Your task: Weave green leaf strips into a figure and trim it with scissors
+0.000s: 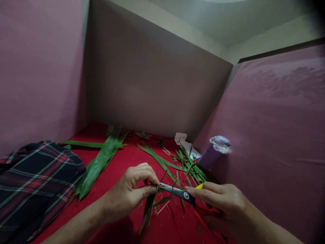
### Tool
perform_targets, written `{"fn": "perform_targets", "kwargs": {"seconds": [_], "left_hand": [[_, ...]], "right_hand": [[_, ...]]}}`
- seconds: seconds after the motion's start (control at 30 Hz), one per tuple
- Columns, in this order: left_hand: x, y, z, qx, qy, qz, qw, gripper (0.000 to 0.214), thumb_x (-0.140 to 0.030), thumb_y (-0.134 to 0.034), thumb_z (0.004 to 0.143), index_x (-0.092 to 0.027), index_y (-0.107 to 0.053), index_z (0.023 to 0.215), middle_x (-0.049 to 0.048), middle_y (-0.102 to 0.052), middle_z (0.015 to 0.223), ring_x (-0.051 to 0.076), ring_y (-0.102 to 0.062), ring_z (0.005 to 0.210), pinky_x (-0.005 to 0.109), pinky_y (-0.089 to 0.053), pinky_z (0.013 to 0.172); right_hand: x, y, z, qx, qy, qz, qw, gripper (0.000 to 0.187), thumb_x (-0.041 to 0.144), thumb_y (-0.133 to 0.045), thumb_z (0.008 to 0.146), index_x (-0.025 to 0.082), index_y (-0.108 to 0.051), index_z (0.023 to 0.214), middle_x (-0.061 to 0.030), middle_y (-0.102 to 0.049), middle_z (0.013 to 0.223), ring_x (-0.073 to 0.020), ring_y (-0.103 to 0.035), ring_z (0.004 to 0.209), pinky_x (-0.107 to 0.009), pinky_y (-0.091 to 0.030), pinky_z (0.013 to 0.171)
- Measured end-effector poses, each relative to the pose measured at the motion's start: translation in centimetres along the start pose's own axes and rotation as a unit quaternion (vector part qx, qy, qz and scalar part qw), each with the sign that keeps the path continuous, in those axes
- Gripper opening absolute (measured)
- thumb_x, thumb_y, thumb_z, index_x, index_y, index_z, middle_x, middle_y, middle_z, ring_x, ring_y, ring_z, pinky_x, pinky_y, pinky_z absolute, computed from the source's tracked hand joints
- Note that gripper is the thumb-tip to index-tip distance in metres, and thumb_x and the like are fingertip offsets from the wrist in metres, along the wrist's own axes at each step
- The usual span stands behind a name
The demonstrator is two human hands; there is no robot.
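Observation:
My left hand (132, 191) is closed in a pinch on a narrow green leaf strip (149, 210) that hangs down toward me. My right hand (223, 203) grips a pair of scissors (177, 192) with yellow and red handles. Its blades point left and meet the strip right at my left fingertips. Both hands hover low over a red cloth-covered surface (122, 162).
Long broad green leaves (99, 162) lie to the left, and a pile of cut green strips (188, 164) at the right. A purple cylinder with a clear plastic top (213, 152) leans by the right wall, near white paper (181, 138). Plaid fabric (30, 183) covers the left.

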State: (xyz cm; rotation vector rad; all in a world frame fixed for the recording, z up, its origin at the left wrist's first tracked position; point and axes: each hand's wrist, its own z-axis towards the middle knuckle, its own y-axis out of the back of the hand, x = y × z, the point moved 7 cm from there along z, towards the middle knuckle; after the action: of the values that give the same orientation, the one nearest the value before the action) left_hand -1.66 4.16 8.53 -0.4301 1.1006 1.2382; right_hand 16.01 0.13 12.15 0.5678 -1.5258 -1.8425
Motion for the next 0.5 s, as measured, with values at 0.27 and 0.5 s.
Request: {"fn": "perform_targets", "kwargs": {"seconds": [0.27, 0.5], "left_hand": [[-0.07, -0.03, -0.01, 0.003, 0.0, 0.002, 1.0, 0.011, -0.024, -0.06, 0.078, -0.019, -0.066, 0.071, 0.0042, -0.059, 0.071, 0.018, -0.052, 0.071, 0.032, -0.041, 0.066], [0.04, -0.2, -0.02, 0.013, 0.005, 0.017, 1.0, 0.012, -0.023, -0.059, 0.079, -0.018, -0.066, 0.071, 0.004, -0.059, 0.071, 0.018, -0.052, 0.072, 0.032, -0.041, 0.067]], "right_hand": [[-0.14, -0.1, -0.11, 0.014, -0.008, 0.005, 1.0, 0.039, 0.01, -0.053, 0.071, 0.017, -0.064, 0.108, -0.0044, -0.061, 0.066, -0.0149, -0.055, 0.05, -0.025, -0.038, 0.045], [-0.28, -0.49, -0.38, 0.04, -0.014, -0.011, 0.999, 0.04, 0.01, -0.054, 0.072, 0.018, -0.063, 0.11, -0.0053, -0.062, 0.068, -0.0163, -0.058, 0.052, -0.027, -0.039, 0.047]]}}
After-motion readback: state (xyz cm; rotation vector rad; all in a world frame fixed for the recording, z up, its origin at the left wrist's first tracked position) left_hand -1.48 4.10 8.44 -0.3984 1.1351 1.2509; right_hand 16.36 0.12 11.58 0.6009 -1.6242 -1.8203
